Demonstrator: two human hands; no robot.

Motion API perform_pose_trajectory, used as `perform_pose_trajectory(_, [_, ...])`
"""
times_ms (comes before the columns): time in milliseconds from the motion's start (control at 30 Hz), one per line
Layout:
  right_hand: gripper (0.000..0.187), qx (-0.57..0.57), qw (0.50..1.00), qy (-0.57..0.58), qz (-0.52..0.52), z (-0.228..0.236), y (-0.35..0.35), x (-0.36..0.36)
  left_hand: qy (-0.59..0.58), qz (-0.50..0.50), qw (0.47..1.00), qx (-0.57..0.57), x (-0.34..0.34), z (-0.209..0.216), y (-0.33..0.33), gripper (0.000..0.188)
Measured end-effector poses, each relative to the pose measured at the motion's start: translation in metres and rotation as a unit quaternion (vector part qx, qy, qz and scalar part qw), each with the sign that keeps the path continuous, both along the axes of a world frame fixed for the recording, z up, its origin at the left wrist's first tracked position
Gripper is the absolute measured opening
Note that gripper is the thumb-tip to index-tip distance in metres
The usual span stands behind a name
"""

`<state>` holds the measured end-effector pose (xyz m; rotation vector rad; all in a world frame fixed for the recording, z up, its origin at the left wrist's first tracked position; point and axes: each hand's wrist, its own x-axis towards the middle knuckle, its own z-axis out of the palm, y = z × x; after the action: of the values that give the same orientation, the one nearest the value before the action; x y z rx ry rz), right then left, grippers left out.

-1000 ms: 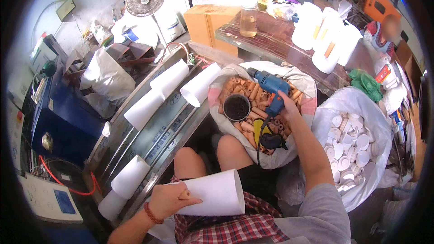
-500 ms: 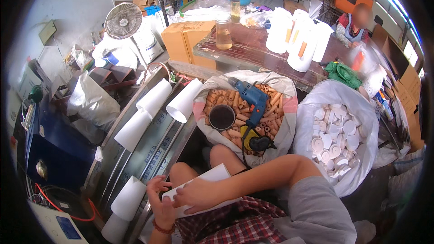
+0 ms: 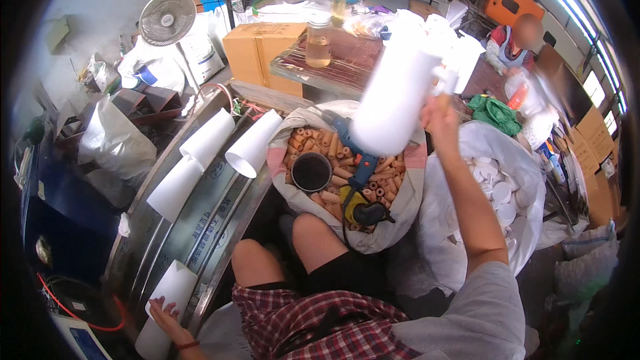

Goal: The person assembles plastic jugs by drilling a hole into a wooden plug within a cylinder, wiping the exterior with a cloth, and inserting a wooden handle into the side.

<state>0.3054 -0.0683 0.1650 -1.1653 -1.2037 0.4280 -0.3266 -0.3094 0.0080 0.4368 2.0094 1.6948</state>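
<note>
My right hand (image 3: 440, 123) is raised over the two sacks. Its fingers are wrapped round what looks like the tan handle of a large white jug-shaped cylinder (image 3: 393, 97), tilted and blurred by motion. Behind it, other white cylinders (image 3: 470, 60) stand on the dark table and are partly covered. At the lower left, my left hand (image 3: 167, 317) has its fingers spread, against or just beside a white tapered cylinder (image 3: 175, 283). That cylinder lies in the long metal trough, end to end with another white one (image 3: 153, 340).
A sack of tan tubes (image 3: 337, 160) holds a blue power drill (image 3: 363, 167) and a dark cup (image 3: 311, 171). Beside it stands a bag of white discs (image 3: 503, 200). More white cylinders (image 3: 253, 143) rest on the trough. A jar (image 3: 318, 47) is on the table; two people work beyond.
My right hand has gone from my lap up toward the table with the white cylinder. My left hand has moved down and left to the cylinders in the trough. The view has shifted slightly.
</note>
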Motion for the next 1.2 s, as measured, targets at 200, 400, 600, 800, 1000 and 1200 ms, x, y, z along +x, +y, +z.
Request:
perform_pose_trajectory(200, [0.035, -0.003, 0.973, -0.069, -0.222, -0.017, 0.050, 0.140, 0.072, 0.041, 0.981, -0.177, -0.055, -0.092, -0.021, 0.052])
perform_pose_trajectory(400, [0.032, -0.035, 0.965, -0.106, -0.239, -0.038, 0.098, 0.156, 0.179, 0.070, 0.945, -0.266, -0.152, -0.168, -0.104, 0.047])
perform_pose_trajectory(600, [0.034, -0.094, 0.980, -0.083, -0.154, -0.063, 0.140, 0.186, 0.203, 0.111, 0.940, -0.252, -0.125, -0.134, -0.105, 0.045])
perform_pose_trajectory(800, [0.039, -0.086, 0.985, -0.054, -0.140, -0.037, 0.089, 0.163, 0.238, -0.001, 0.961, -0.142, -0.033, -0.050, -0.011, 0.046])
perform_pose_trajectory(1000, [0.046, -0.080, 0.996, -0.047, 0.010, 0.033, -0.028, 0.019, 0.115, -0.325, 0.939, -0.006, 0.140, 0.047, 0.076, 0.041])
perform_pose_trajectory(1200, [0.025, -0.215, 0.928, 0.038, 0.302, -0.003, -0.146, -0.107, -0.370, -0.542, 0.721, 0.222, 0.298, 0.038, 0.083, 0.068])
